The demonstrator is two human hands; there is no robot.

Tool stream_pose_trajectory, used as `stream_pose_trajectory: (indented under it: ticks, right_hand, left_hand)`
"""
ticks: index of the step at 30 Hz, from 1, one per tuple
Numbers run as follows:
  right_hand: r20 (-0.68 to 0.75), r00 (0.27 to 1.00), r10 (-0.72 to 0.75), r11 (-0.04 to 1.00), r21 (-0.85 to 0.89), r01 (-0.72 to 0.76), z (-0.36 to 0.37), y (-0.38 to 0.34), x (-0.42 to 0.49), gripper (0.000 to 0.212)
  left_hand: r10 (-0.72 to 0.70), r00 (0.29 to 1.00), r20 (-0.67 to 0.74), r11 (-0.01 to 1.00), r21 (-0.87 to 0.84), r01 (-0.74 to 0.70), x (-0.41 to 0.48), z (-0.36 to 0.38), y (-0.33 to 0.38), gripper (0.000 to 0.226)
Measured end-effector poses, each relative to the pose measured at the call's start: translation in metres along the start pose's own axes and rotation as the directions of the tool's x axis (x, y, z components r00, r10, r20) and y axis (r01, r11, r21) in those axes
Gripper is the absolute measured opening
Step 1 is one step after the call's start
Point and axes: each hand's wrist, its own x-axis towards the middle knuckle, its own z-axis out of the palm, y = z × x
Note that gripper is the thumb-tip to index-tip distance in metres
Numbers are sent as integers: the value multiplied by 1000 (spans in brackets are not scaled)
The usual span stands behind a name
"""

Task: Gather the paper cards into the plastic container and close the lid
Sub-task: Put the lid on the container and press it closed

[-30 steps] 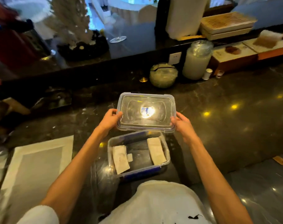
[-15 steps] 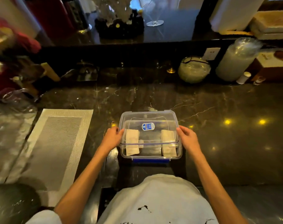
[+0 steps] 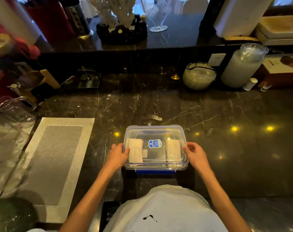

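Low in the centre of the frame, the lid (image 3: 155, 131), held above the box a second ago, now sits on the plastic container (image 3: 155, 165); the paper cards (image 3: 136, 150) lie inside. The left hand (image 3: 116, 156) and right hand (image 3: 196, 154) curl their fingers against its short sides. Judging by this, only the latches remain, the blue clip (image 3: 155, 171) among them. Further up-frame: bare dark counter (image 3: 159, 106).

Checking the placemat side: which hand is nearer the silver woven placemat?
Left. The left hand rests at the clear plastic container's left edge, beside the silver woven placemat; the right hand is at its far edge.
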Motion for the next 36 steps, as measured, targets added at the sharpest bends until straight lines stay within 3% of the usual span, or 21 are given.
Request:
stream_pose_trajectory:
  ticks: [18, 22, 24, 25, 27, 30, 33, 36]
  right_hand:
    - [40, 998, 47, 999, -11, -47, -3, 11, -10, 36]
    - [55, 996, 66, 998, -16, -65, -3, 7, -11, 40]
    - [74, 994, 86, 991, -107, -78, -5, 2, -13, 51]
    - [60, 996, 61, 972, -229, -46, -5, -1, -14, 58]
    - [19, 992, -123, 873, -474, 117, 0, -9, -20, 65]
    - [121, 908, -401, 672, -635, 381, 23, -28, -23, 71]
    - [288, 842, -456, 503, -698, 510, 54, -35, -22, 76]
    - [375, 817, -438, 421, -718, 555, 72, -21, -19, 72]
  left_hand:
    - [-28, 1000, -4, 997, -74, 28, -16, 7, 2, 39]
    - [-34, 999, 5, 995, -94, 35, -15, 7, 1, 37]
    - [-38, 999, 17, 993, -107, 40, -15, 7, 0, 37]
    - [-45, 999, 19, 994, -101, 47, -15, 6, -1, 41]
    - [-59, 998, 6, 996, -61, 60, -16, 5, 0, 54]
    - [25, 997, -77, 999, 49, -21, -10, 1, 8, 60]
    - [135, 983, -121, 970, 216, -107, 15, -8, 27, 58]
    - [187, 981, -56, 913, 379, -152, 50, -19, 49, 67]
